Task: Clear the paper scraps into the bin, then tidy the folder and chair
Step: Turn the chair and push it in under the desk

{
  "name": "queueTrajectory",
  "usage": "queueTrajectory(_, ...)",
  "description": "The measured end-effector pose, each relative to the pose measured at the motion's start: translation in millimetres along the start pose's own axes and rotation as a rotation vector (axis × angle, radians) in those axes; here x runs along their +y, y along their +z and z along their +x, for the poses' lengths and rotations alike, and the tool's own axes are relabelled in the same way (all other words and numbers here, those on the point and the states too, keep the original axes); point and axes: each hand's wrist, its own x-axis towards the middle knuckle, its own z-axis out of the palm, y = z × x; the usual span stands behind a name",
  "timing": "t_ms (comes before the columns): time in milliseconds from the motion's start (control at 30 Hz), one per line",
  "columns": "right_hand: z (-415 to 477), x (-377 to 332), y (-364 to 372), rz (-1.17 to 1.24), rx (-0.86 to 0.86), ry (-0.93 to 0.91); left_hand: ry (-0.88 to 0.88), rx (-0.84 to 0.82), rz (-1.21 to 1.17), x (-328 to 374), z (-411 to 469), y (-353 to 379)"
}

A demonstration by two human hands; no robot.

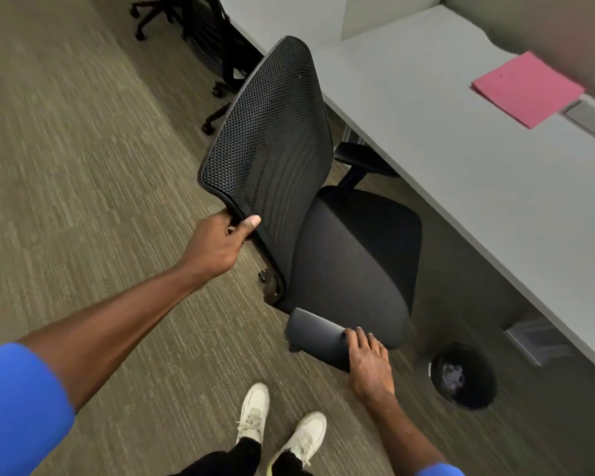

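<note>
The grey desk (461,173) runs along the right side, and its near edge is the line we have to meet. The black mesh chair (323,235) stands on the carpet (83,166) beside it, seat turned toward the desk, with the far armrest already just under the edge. We judge this to be the last step: rolling the chair into the knee space.

To do it well, we push evenly through both hands so the castors track straight and the chair does not swing. The far armrest looks close to the desk's underside, so we watch it does not catch, and we keep the chair's base away from the bin (462,376), which stands on the floor just beside the seat's right corner, with pale scraps inside it.

The pink folder (526,89) lies flat and closed far back on the desk by the partition, well apart from the chair, so it looks already tidied.

Our left hand (220,242) is clamped on the lower side edge of the mesh back, thumb on the front face, fingers behind. Our right hand (370,362) lies over the end of the near armrest (315,334), fingers curled onto it.
</note>
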Motion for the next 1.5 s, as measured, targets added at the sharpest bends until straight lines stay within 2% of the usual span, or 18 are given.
queueTrajectory(167,-9.9,12.2,-3.5,0.033,-0.005,0.111,0.051,-0.001,0.115,14.3,-19.1,23.7)
queueTrajectory(367,-12.4,-14.1,-29.6,0.292,-0.028,0.191,0.035,-0.117,0.107,28.6,-53.6,46.5)
queueTrajectory(500,-13.5,-47.3,-56.6,0.501,0.109,0.203,0.114,-0.209,0.149,45.2,-81.2,65.0)
queueTrajectory(633,-26.1,-73.9,-88.6,0.643,0.314,0.265,0.288,-0.316,0.254,49.4,-106.9,82.8)
queueTrajectory(800,-60.5,-81.2,-117.0,0.767,0.545,0.423,0.287,-0.479,0.204,24.4,-103.1,67.2)
queueTrajectory(900,-81.7,-75.5,-129.0,0.801,0.65,0.439,0.259,-0.411,0.22,11.2,-76.7,39.2)
queueTrajectory(1033,-102.9,-69.4,-143.2,0.841,0.849,0.469,0.289,-0.144,0.152,17.5,-26.9,-2.2)
queueTrajectory(1133,-114.7,-63.4,-150.6,0.856,0.984,0.451,0.304,0.059,0.043,34.9,4.3,-18.7)
queueTrajectory(1233,-126.7,-60.4,-157.0,0.806,1.11,0.388,0.353,0.135,-0.105,51.1,20.9,-22.5)
queueTrajectory(1300,-133.2,-60.6,-158.3,0.726,1.154,0.332,0.407,0.123,-0.019,54.7,29.8,-21.2)
queueTrajectory(1400,-138.8,-63.2,-159.0,0.664,1.099,0.292,0.596,0.065,0.331,58.4,36.0,-9.3)
queueTrajectory(1500,-138.6,-63.9,-162.6,0.613,1.051,0.339,0.692,0.044,0.435,61.2,32.2,8.1)
